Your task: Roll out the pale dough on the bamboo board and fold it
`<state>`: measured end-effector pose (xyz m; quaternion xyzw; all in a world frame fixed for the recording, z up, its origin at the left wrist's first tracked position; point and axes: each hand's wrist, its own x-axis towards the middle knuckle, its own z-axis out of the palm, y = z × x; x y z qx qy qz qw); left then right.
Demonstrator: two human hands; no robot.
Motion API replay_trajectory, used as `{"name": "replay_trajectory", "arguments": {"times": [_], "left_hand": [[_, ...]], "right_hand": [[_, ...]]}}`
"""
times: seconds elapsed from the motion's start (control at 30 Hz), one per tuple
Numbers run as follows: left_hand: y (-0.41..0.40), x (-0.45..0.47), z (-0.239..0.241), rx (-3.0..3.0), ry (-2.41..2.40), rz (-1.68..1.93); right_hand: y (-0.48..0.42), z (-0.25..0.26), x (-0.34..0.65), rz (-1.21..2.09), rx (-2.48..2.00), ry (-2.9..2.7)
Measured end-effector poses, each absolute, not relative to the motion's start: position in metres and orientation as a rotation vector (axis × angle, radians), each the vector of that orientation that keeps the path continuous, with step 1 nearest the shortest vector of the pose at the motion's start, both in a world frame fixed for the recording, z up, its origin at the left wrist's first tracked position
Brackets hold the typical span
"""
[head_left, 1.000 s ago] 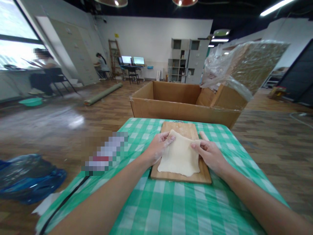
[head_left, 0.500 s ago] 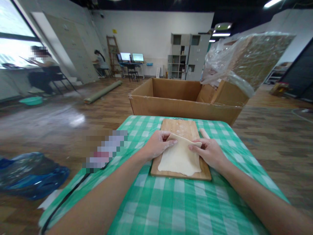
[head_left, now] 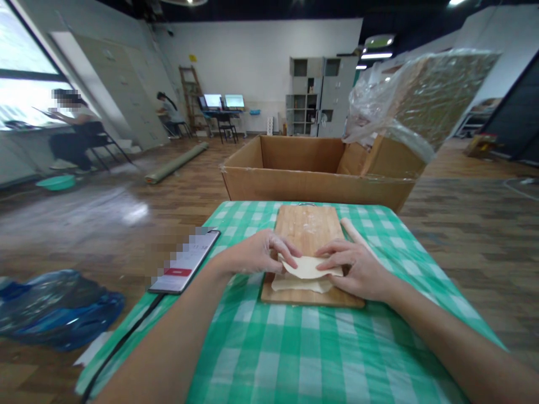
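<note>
A pale sheet of dough lies folded over on itself on a wooden cutting board, its lower layer showing at the near edge. My left hand pinches the left end of the fold between thumb and fingers. At the right end, my right hand grips the folded edge, fingers on top and thumb at the near side. A light wooden rolling pin rests along the board's right side, partly hidden behind my right hand. White flour is dusted on the far half of the board.
The table has a green checked cloth. A phone with a black cable lies at its left edge. Beyond stands a large open cardboard box. A blue plastic bag sits on the floor at left. Two people sit farther back.
The far edge of the dough has been brought toward me and folded over the near part. Both hands have moved nearer with it, and more of the far board shows.
</note>
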<state>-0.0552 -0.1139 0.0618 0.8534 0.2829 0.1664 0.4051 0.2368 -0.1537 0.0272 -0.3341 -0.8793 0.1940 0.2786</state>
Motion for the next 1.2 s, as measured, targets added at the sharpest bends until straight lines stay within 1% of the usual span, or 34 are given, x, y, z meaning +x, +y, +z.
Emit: {"name": "replay_trajectory", "arguments": {"times": [0.4, 0.77, 1.0, 1.2], "left_hand": [[-0.115, -0.056, 0.060, 2.183, 0.751, 0.278], [-0.113, -0.063, 0.060, 2.272, 0.676, 0.309], [-0.114, -0.067, 0.064, 2.292, 0.753, 0.304], [-0.116, -0.050, 0.060, 2.122, 0.828, 0.386]], "right_hand": [[-0.161, 0.041, 0.234, 0.576, -0.854, -2.488], [-0.160, 0.037, 0.236, 0.587, -0.832, -2.496], [-0.161, 0.036, 0.233, 0.551, -0.815, -2.521], [-0.159, 0.034, 0.237, 0.602, -0.784, -2.536]]}}
